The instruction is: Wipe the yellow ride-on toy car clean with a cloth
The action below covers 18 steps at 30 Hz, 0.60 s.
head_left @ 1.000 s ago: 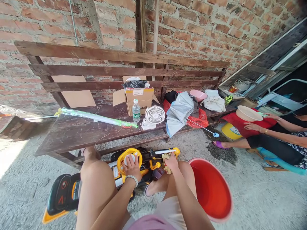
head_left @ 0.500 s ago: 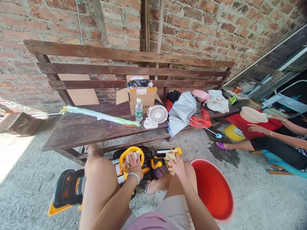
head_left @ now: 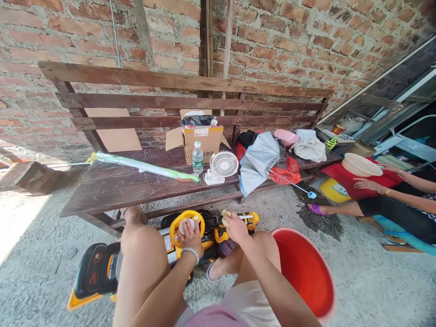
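A yellow and black ride-on toy car [head_left: 102, 270] lies on the concrete between my knees. My left hand [head_left: 190, 236] rests on its yellow steering wheel [head_left: 186, 222], fingers curled over the white hub. My right hand [head_left: 235, 227] grips a crumpled yellowish cloth [head_left: 225, 219] and presses it on the car's yellow front bar [head_left: 250, 219]. Most of the cloth is hidden under my fingers.
A red basin [head_left: 304, 272] sits by my right knee. A wooden bench [head_left: 112, 186] ahead holds a cardboard box [head_left: 203, 141], water bottle [head_left: 197, 158], small white fan [head_left: 223, 165], folded umbrella [head_left: 259, 159] and a wrapped long pole [head_left: 143, 167]. Another person [head_left: 391, 200] sits at right.
My right hand has moved forward and left with the cloth, from above my knee down onto the car's front bar. My left hand has stayed on the steering wheel.
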Motion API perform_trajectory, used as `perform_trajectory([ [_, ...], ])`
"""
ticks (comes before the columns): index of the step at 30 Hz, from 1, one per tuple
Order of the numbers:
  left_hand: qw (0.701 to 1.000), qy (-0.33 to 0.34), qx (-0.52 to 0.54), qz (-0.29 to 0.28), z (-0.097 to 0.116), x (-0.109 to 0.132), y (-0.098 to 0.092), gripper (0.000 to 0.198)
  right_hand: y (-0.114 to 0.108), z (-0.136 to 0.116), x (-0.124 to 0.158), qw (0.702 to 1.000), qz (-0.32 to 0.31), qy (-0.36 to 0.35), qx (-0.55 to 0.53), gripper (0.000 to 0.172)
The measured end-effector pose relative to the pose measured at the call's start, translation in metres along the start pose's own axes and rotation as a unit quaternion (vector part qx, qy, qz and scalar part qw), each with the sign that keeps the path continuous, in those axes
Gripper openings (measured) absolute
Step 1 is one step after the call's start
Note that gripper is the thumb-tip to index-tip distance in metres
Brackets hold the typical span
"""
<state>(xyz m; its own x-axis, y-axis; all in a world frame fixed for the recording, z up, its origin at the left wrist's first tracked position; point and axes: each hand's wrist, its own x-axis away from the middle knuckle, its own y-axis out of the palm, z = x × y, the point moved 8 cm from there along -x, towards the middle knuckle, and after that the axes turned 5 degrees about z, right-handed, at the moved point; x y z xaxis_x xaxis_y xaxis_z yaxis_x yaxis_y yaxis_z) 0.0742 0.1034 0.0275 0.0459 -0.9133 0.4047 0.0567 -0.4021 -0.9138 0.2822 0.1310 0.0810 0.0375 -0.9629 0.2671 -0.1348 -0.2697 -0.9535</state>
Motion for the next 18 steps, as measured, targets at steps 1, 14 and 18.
perform_trajectory([
  [1,1.0,0.0,0.0,-0.001,0.0,0.001,-0.001,0.125,-0.001,-0.001,0.0,1.0,-0.001,-0.01,0.005,0.063],
  [14,1.0,0.008,0.014,0.016,-0.002,0.001,0.0,0.113,-0.043,0.094,-0.025,0.996,0.001,0.089,0.019,0.034],
  [18,1.0,0.007,-0.002,0.021,-0.001,0.0,0.003,0.117,-0.051,0.065,-0.059,0.998,0.0,0.013,-0.064,0.036],
])
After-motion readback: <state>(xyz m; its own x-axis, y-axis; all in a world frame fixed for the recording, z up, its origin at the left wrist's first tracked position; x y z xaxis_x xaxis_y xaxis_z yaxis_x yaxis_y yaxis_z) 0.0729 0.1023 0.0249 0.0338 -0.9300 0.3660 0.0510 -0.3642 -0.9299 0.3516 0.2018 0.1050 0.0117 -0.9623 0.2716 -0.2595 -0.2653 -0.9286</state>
